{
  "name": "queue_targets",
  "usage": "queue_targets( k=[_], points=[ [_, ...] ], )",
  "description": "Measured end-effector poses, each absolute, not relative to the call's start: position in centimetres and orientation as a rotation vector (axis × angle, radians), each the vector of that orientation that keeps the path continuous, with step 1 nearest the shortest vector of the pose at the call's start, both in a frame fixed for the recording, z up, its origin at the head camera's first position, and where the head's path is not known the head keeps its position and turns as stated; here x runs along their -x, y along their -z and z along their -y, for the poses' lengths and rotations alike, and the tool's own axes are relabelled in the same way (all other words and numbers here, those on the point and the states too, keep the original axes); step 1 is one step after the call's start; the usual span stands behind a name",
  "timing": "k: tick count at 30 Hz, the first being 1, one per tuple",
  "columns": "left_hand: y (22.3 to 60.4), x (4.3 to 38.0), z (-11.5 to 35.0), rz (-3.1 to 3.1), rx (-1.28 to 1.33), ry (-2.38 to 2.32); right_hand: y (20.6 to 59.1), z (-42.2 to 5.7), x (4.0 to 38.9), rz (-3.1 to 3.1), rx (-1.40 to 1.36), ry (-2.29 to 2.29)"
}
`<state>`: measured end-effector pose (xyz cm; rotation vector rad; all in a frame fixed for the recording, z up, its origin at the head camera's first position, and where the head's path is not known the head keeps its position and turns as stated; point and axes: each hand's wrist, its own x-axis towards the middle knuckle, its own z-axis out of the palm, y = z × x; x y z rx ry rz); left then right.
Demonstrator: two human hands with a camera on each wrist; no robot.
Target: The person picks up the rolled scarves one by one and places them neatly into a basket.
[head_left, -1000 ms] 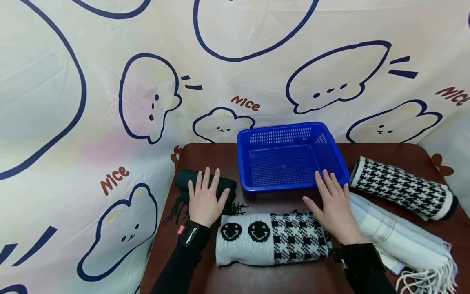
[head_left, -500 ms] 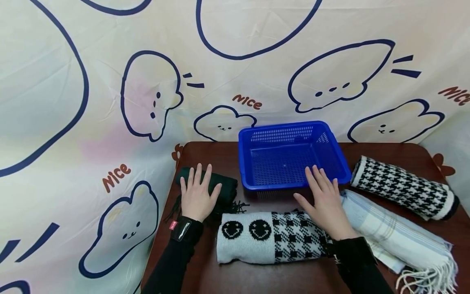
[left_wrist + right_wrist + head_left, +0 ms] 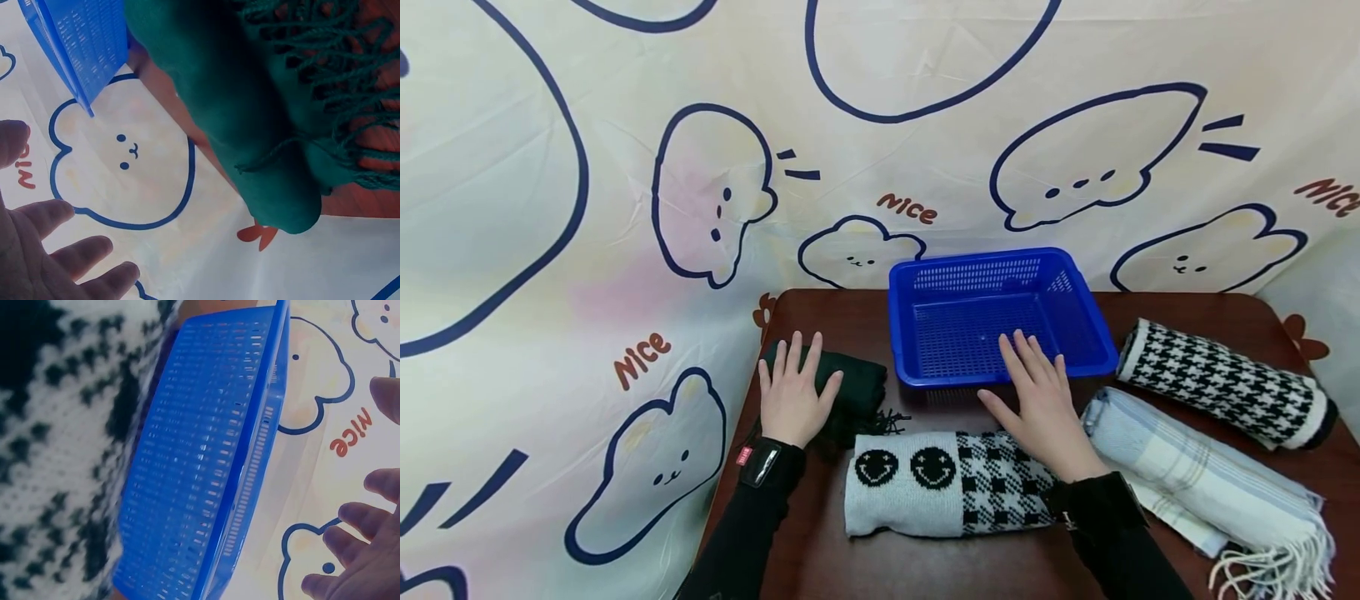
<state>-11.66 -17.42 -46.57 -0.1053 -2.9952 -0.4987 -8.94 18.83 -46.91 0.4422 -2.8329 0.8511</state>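
My left hand (image 3: pixel 793 404) hovers with spread fingers above the dark green fringed scarf (image 3: pixel 853 385), which lies rolled at the table's left; in the left wrist view a gap shows between the fingers and the scarf (image 3: pixel 219 106). The right hand (image 3: pixel 1041 412), fingers straight and apart, is over the near side of the blue plastic basket (image 3: pixel 1000 379) and holds nothing. Below its wrist lies a folded knit scarf (image 3: pixel 902 500), light grey with black smiley faces on one half and black-and-white check on the other. The basket has nothing in it.
To the right, a pale blue and cream fringed scarf (image 3: pixel 1217 467) lies folded, with a rolled black-and-white houndstooth scarf (image 3: pixel 1225 383) behind it. All rest on a dark brown table (image 3: pixel 925 571). A patterned cloth backdrop (image 3: pixel 865 150) rises behind the table.
Both hands have drifted left, still with straight fingers: the left from over the green scarf's middle toward its left end, the right from the basket's near right corner along its front. The scarves have stayed put.
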Motion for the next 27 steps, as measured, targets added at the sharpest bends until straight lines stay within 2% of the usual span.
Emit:
queue_targets(
  k=[27],
  points=[
    [46.3,12.3,20.2,3.012,0.063,0.526,45.9,-14.6,10.2,2.865,-0.545,-0.823]
  ],
)
